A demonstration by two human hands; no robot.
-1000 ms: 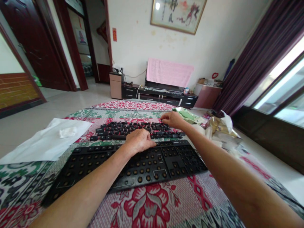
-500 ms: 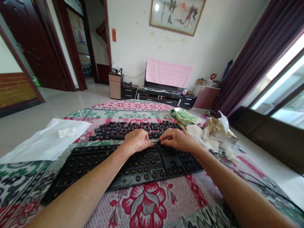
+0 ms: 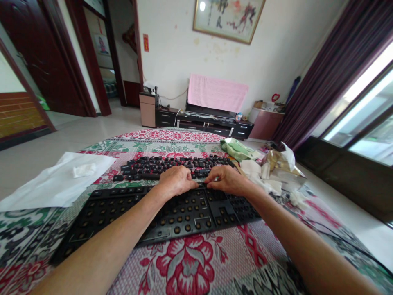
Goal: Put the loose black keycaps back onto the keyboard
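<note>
Left hand (image 3: 174, 180) and right hand (image 3: 229, 180), fingers (image 3: 212, 178) curled nearly closed, any grip unclear, rest at the far edge of a keyboard (image 3: 172, 219) on the counter (image 3: 233, 254); its keycaps (image 3: 201, 162), likely light and hard, suit side pinches.

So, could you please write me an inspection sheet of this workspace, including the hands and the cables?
Surface: floral tablecloth, patterned red and green.
Main things: black keyboard, many keys missing; loose black keycaps beyond it.
Clutter: white sheet with crumpled tissue, left; green packet, tissue scraps, gold packaging, right.
Left hand: at the keyboard's far edge; grip unclear.
Right hand: also at that edge; grip unclear.
Cables: black cable, right.
Surroundings: pink towel, framed picture, purple curtain.
</note>
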